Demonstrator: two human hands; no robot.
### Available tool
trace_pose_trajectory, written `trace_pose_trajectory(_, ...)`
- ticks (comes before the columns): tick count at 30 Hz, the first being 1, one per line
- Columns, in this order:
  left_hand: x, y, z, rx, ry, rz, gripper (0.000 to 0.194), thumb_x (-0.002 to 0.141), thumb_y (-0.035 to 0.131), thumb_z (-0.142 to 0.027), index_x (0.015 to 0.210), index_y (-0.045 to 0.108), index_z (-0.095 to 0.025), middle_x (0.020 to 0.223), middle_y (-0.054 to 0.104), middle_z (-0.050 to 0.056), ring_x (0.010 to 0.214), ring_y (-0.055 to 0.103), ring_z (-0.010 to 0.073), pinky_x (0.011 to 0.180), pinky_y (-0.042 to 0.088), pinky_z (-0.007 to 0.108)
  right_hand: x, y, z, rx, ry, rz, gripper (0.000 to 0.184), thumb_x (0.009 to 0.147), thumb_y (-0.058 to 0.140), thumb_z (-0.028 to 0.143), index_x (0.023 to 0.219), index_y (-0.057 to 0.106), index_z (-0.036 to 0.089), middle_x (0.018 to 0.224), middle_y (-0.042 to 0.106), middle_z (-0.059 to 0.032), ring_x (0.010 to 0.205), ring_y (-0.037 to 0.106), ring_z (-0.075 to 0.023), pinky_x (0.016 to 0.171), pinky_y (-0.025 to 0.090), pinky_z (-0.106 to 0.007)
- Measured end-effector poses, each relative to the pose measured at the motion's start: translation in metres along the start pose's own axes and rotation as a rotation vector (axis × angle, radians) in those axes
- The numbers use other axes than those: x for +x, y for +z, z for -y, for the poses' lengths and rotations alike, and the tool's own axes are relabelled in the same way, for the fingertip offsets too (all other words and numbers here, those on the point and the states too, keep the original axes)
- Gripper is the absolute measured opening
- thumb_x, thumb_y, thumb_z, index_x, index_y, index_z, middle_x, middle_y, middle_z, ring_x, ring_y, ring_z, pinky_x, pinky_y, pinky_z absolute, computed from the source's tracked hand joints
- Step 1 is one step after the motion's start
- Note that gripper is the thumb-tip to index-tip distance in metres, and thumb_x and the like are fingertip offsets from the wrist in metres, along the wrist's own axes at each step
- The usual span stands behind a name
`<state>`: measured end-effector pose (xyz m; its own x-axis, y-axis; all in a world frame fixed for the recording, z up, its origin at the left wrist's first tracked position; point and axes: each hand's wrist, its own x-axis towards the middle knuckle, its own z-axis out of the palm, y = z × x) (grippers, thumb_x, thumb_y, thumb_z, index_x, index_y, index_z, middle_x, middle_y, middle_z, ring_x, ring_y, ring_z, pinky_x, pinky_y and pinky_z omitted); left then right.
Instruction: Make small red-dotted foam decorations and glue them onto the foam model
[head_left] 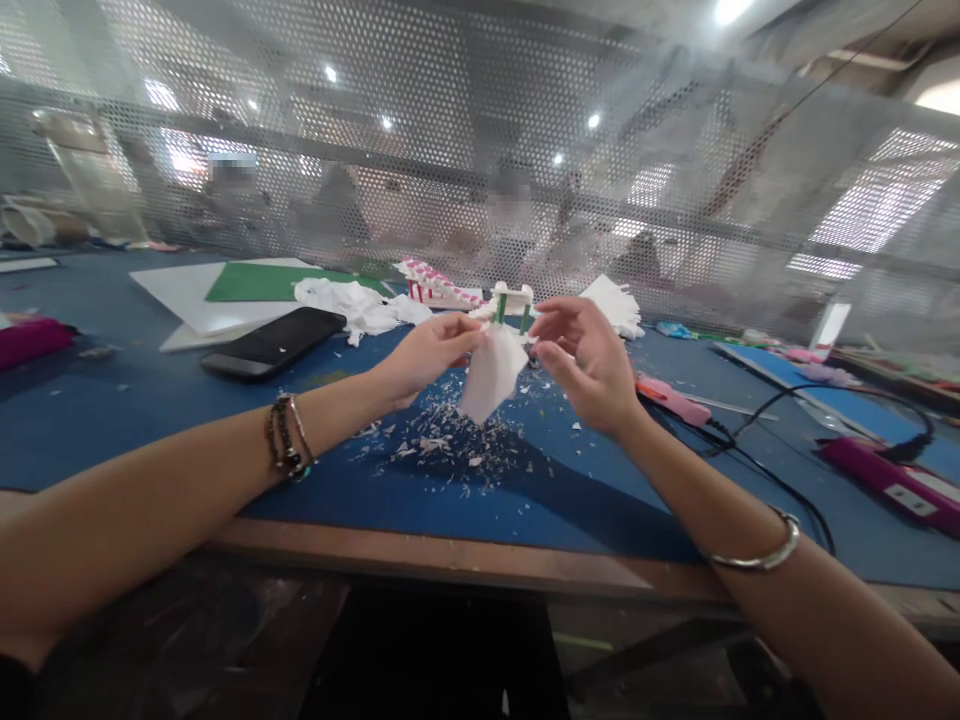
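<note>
The left hand [431,355] is pinching the upper left edge of a white piece [491,378], while the right hand [589,365] is curling at its right side, contact being hard to tell. Green posts [501,308] are rising just above the white piece. Below it, pale shavings [457,445] are scattering over the blue table [322,505]. Left of the white piece, a black phone [276,343] is lying flat, with crumpled white tissue [349,302] and a green sheet [251,282] resting farther back. Right of it, a pink tool [675,402] and a purple power strip [892,485] are lying near a black cable [814,505]. Behind it, a perforated screen [420,110] is standing.
</note>
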<state>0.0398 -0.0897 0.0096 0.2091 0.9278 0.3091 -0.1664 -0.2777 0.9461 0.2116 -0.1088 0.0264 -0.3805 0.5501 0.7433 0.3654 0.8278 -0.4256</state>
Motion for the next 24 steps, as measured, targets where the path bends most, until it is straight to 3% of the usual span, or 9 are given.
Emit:
trace_pose_trajectory(2,-0.0025,0.0026,0.0006,0.035,-0.013,0.102,0.01,0.072,0.055,-0.018,0.063,0.051,-0.015,0.063,0.052,-0.002,0.06,0.049,0.0081,0.061,0.038,0.021,-0.0008,0.0008,0.0011,-0.02,-0.079,0.014,0.031,0.072,0.055,0.027,0.101,0.048,0.018,0.085,0.054,-0.0025,0.073,0.053,-0.011,0.068,0.046,-0.025)
trace_pose_trajectory(4,-0.0051,0.0052,0.0002,0.056,0.003,0.144,0.008,0.072,0.055,-0.018,0.065,0.053,-0.015,0.064,0.053,-0.002,0.06,0.049,0.0076,0.059,0.037,0.02,-0.0021,0.0028,0.0016,-0.083,-0.108,0.078,0.022,0.074,0.054,0.022,0.095,0.053,0.019,0.081,0.057,-0.0011,0.07,0.053,-0.01,0.065,0.045,-0.023)
trace_pose_trajectory(8,-0.0073,0.0062,-0.001,0.12,0.033,0.171,0.007,0.073,0.055,-0.019,0.067,0.055,-0.015,0.062,0.053,-0.002,0.056,0.047,0.0067,0.053,0.034,0.019,-0.0036,0.0061,-0.0004,-0.146,-0.115,0.087,0.011,0.077,0.049,0.017,0.082,0.06,0.017,0.073,0.062,-0.0009,0.062,0.053,-0.0087,0.059,0.044,-0.022)
trace_pose_trajectory(17,-0.0065,0.0046,0.0003,0.124,-0.004,0.197,0.006,0.072,0.056,-0.019,0.072,0.06,-0.014,0.067,0.058,0.0,0.061,0.051,0.0082,0.057,0.038,0.02,0.001,-0.0003,0.0039,-0.194,-0.083,0.119,0.014,0.076,0.052,0.017,0.085,0.063,0.015,0.079,0.064,-0.0048,0.072,0.057,-0.0121,0.063,0.046,-0.024)
trace_pose_trajectory(20,-0.0061,0.0047,0.0005,0.095,-0.014,0.2,0.012,0.071,0.056,-0.019,0.08,0.062,-0.014,0.077,0.062,0.002,0.07,0.054,0.0103,0.064,0.04,0.022,0.0019,-0.0018,0.0043,-0.285,-0.15,0.108,0.013,0.077,0.052,0.017,0.084,0.063,0.017,0.08,0.065,-0.004,0.074,0.058,-0.0124,0.066,0.046,-0.026)
trace_pose_trajectory(24,-0.0053,0.0032,0.0019,0.105,0.0,0.189,0.015,0.069,0.058,-0.021,0.082,0.063,-0.014,0.081,0.063,0.003,0.074,0.054,0.011,0.067,0.039,0.023,0.0003,-0.0021,0.0029,-0.494,-0.344,0.108,0.015,0.081,0.048,0.017,0.086,0.062,0.018,0.082,0.065,-0.004,0.077,0.057,-0.0134,0.07,0.046,-0.028)
